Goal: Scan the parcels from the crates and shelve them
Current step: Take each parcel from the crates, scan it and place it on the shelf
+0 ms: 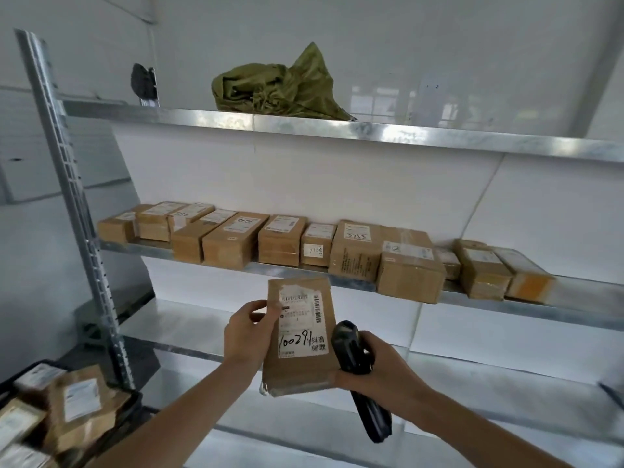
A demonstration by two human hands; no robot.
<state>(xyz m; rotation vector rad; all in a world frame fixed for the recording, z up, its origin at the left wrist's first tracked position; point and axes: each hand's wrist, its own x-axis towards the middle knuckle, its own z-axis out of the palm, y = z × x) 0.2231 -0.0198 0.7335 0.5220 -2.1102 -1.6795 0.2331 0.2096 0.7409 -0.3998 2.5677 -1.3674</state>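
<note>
A brown cardboard parcel (302, 336) was held upright in the lower centre of the frame, its white label (handwritten "100291" across the lower part) turned toward the camera; it was gripped at its left edge by the left hand (248, 332), thumb on the front face and fingers curled behind; the right hand (378, 369) was wrapped round a black handheld scanner (358, 366), whose head lay against the parcel's right edge, while the thumb of that hand touched the parcel's lower right corner. Behind, across the middle of the frame, a row of brown boxes (324, 248) was seen on a metal shelf (540, 304), most side by side and touching; on the shelf above, at upper centre, a crumpled green sack (280, 89) was lying; in the lower left corner a dark crate (133, 405) was filled with more labelled parcels (77, 407), heaped at tilted angles.
</note>
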